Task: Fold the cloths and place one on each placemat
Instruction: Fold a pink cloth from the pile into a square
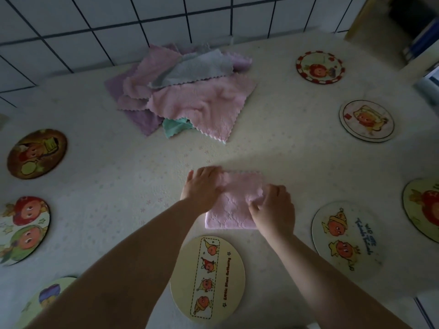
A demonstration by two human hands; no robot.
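Note:
A folded pink cloth (234, 203) lies on the table in front of me. My left hand (203, 186) lies on its upper left corner with the fingers spread over the fabric. My right hand (273, 205) pinches the cloth's right edge, and the fabric bunches there. A heap of unfolded cloths (185, 91) in pink, purple, grey and teal sits at the back of the table. Just below the folded cloth lies a cream oval placemat (207, 279) with nothing on it.
Round cartoon placemats ring the table (285, 143): two at the right back (319, 67) (367, 121), two at the right front (344, 238) (425, 205), three at the left (36, 154) (23, 230) (45, 300). A tiled wall (95, 24) runs behind.

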